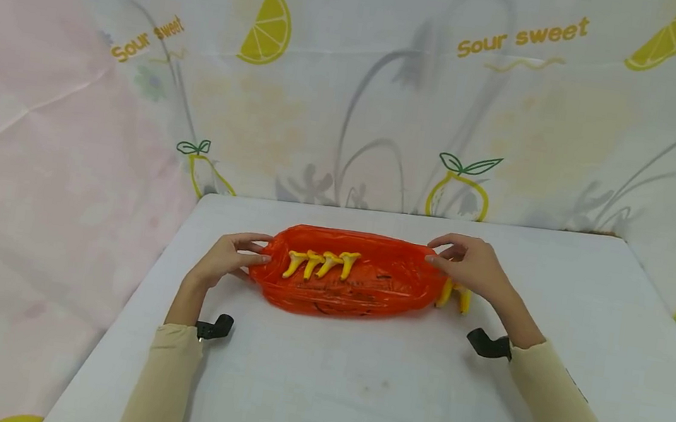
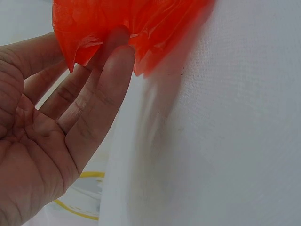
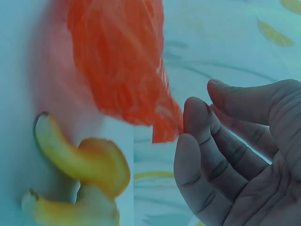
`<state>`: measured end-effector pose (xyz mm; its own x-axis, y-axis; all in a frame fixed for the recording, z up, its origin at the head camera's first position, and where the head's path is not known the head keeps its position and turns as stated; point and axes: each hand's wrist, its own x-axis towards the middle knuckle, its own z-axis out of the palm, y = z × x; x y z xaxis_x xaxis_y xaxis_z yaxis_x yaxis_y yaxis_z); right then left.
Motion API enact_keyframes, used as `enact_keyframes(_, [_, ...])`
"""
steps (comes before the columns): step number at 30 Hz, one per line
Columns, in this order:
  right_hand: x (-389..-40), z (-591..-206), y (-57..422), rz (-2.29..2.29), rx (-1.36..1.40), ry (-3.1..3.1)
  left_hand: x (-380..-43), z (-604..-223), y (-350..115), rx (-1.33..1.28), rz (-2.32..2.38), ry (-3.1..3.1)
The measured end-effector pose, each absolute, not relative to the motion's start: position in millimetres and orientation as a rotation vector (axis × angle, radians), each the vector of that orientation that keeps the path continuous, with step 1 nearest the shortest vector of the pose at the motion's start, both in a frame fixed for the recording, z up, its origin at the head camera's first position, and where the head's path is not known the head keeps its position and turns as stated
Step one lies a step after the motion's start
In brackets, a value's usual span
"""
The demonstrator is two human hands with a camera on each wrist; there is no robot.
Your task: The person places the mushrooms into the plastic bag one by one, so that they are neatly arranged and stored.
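From where I stand, a red plastic bag [image 1: 358, 301] lies spread across the far part of the white worktop [image 1: 322, 380], its rim raised around a row of four yellow mushroom-shaped pieces [image 1: 329, 265]. The person's left hand [image 1: 225, 258] is at the bag's left end, its fingertips touching the plastic; the bag hides the thumb tip, so I cannot tell whether they pinch it. The right hand [image 1: 475, 265] is at the other end, its fingers relaxed and slightly spread, with a fingertip against a corner of the bag and a narrow gap to the thumb. Just beside that end, below the right hand, two more yellow pieces [image 3: 84, 165] lie on the worktop. Each wrist wears a black device, the left one [image 1: 223, 326] and the right one [image 1: 490, 345], in front of beige sleeves [image 1: 164, 381]. Behind hangs a lemon-printed cloth [image 1: 318, 116] lettered "Sour sweet".
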<state>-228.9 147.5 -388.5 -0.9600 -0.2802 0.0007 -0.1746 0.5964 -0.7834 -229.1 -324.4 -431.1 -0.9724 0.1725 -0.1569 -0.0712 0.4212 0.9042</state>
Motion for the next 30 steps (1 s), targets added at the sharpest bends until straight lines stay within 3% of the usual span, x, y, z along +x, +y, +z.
enact_keyframes(30, [-219, -419, 215, -1.126, -0.317, 2.631, -228, -427, -325, 0.093, 1.582, 2.434])
